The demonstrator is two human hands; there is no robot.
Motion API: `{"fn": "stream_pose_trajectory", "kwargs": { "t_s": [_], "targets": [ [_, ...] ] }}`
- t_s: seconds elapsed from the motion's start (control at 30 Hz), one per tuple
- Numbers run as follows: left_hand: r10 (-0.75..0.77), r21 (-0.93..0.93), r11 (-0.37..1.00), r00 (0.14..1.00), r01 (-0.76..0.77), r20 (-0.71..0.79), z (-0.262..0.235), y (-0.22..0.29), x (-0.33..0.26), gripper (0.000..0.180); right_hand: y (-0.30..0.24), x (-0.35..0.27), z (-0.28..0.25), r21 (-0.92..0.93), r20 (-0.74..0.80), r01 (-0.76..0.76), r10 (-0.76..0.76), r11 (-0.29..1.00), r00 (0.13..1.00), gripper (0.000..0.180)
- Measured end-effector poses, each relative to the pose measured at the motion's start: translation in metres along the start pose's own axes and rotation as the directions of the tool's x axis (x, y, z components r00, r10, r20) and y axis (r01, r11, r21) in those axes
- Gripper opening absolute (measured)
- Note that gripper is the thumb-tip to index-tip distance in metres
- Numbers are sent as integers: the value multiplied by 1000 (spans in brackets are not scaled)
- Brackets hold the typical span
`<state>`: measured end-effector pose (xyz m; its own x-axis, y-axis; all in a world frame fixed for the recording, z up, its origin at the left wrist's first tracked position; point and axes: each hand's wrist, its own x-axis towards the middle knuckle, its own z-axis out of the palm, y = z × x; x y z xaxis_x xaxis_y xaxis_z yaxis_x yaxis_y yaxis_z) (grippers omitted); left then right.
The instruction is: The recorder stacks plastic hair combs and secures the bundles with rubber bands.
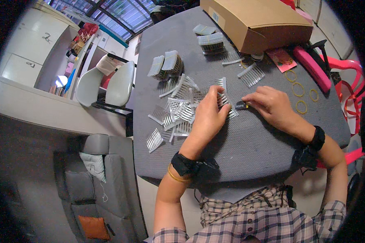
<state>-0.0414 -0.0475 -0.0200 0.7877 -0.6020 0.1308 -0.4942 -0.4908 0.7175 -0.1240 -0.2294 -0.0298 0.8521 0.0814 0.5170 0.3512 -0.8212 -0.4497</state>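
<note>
While the fingers of the left hand (pixel 209 111) pinch a clear, silver-toothed plastic comb (pixel 232 111) at the frame's centre and those of the right hand (pixel 273 108) pinch a small black rectangular card (pixel 241 105) just beside it, a light, level grip should keep both aligned.

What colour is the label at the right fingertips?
The label is mostly black; head view shows it best.
</note>
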Motion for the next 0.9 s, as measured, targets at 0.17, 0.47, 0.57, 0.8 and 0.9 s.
{"fn": "stream_pose_trajectory", "kwargs": {
  "t_s": [0.17,0.47,0.57,0.8,0.9],
  "targets": [
    [-7,7,1000,1000,7,0,0,-1,0,39,-1,-1,-5,-51,110,40,-34,998,993,13],
    [33,32,999,999,-32,-35,1,-1,0,39,-1,0,-7,-21,109,45,-43,999,993,12],
    [43,-13,999,999,-43,-27,1,0,0,39,0,0,-11,5,206,41,-41,999,978,13],
    [60,-60,996,997,-63,-44,2,-14,0,34,17,5,-50,53,35,-385,383,922,923,16],
    [40,-203,979,999,-37,13,-5,-19,2,29,52,-9,-73,-346,156,-165,230,924,961,20]
  ]
}}
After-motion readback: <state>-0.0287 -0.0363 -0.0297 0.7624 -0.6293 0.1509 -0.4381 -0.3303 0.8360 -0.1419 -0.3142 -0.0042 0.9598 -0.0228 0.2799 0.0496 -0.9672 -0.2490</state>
